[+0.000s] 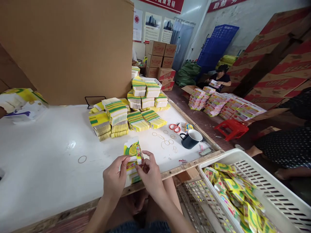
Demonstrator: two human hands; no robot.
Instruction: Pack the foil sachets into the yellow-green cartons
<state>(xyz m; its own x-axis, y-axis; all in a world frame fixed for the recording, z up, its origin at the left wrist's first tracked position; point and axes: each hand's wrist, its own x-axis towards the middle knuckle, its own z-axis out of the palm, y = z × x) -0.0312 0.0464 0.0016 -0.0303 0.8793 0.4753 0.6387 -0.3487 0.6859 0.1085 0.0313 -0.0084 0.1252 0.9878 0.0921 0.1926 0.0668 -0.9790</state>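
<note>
Near the front edge of the white table, my left hand (115,176) pinches the left side of a small yellow and green carton (132,150) with a white flap. On its right side, the fingers of my right hand (150,171) are closed at the lower edge. The carton's top flaps stand up. Below it, another yellow and green carton piece (134,177) lies partly hidden at the table edge. Bundled flat cartons (116,111) are stacked beyond my hands. At the right, a white basket (263,166) holds many yellow packets (234,185).
A dark mug (191,139), red-handled scissors (175,127) and rubber bands (167,142) lie right of the stacks. A cardboard sheet (73,51) stands behind. A person (220,79) sits by pink boxes (213,103); another person's arm reaches toward a red stool (231,128).
</note>
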